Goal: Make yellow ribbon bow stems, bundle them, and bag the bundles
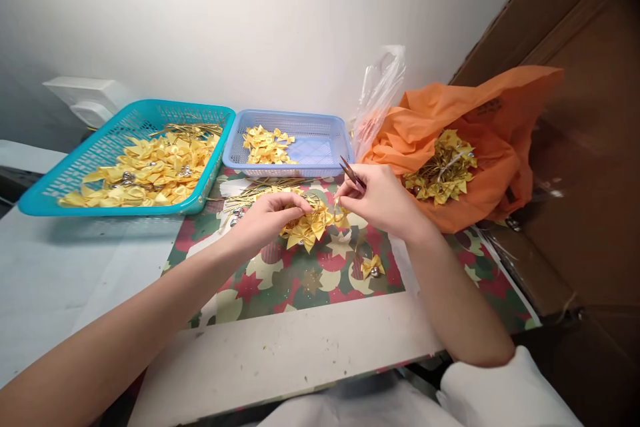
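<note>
My left hand (273,217) is closed in a pinch at the left side of a cluster of yellow ribbon flowers (306,230); what lies between its fingertips is too small to make out. To the right of the cluster, my right hand (373,197) holds dark pointed scissors or tweezers (352,175), tips up and to the left. Its thumb and fingertip also meet near a thin gold wire and a bit of yellow ribbon. One yellow flower with silver bells (373,267) lies apart on the patterned sheet, below my right hand.
At the left is a teal basket (200,193) of yellow ribbon flowers. A blue basket (320,167) with yellow pieces stands against the wall. An orange bag (505,167) with bundled flowers sits at the right. Gold wires (250,195) lie behind my left hand.
</note>
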{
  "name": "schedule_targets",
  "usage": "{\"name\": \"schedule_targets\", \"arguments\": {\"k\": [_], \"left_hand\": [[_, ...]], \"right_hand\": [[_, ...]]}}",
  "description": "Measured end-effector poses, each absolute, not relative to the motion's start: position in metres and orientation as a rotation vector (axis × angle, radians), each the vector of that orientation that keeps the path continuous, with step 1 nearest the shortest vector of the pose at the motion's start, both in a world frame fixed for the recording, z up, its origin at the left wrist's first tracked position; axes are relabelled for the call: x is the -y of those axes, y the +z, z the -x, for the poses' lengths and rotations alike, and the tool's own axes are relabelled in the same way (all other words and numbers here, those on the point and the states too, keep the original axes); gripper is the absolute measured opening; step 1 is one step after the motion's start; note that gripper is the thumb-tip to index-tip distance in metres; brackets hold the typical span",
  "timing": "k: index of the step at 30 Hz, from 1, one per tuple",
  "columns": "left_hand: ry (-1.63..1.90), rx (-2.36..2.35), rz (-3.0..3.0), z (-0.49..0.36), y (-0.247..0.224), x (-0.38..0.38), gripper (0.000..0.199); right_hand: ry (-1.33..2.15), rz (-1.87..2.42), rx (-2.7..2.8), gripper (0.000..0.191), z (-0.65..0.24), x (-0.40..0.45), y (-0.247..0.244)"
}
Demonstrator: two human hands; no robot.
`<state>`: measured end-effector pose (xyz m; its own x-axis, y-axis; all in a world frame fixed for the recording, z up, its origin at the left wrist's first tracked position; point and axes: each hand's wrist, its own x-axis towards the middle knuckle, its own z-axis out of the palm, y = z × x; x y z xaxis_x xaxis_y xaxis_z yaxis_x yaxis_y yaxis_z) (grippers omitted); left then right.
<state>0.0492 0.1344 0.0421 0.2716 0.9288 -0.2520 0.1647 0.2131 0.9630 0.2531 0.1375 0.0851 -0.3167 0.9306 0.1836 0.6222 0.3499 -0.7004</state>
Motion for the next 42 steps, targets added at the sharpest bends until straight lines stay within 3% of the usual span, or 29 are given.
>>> {"name": "schedule_targets", "arguments": {"k": [5, 11, 17, 28, 33, 42], "left_hand": [[0.638, -1.228, -1.355, -0.049, 0.042, -0.132, 0.018], [0.507, -1.203, -1.41, -0.049, 0.046, -0.128, 0.04], [0.37, -1.204, -1.388, -0.05, 0.051, -0.125, 0.038], [0.497, -1.214, -1.382, -0.053, 0.052, -0.12, 0.021], [0.602, -1.15, -1.51, -0.055, 0.052, -0.119, 0.024], [0.653, -1.131, -1.613, -0.053, 0.053, -0.119, 0.026]], "right_hand": [[0.728, 1.221, 1.96, 0.022, -0.244, -0.13, 0.086], [0.708, 1.107, 1.912, 0.027, -0.236, -0.125, 0.084], [0.742, 1.09, 1.868, 0.024, -0.233, -0.124, 0.079], [0.798, 1.214, 2.078, 0.021, -0.239, -0.126, 0.082], [0.801, 1.254, 2.114, 0.028, -0.239, -0.125, 0.08], [0.968, 1.258, 1.957, 0.016, -0.238, -0.128, 0.074]]}}
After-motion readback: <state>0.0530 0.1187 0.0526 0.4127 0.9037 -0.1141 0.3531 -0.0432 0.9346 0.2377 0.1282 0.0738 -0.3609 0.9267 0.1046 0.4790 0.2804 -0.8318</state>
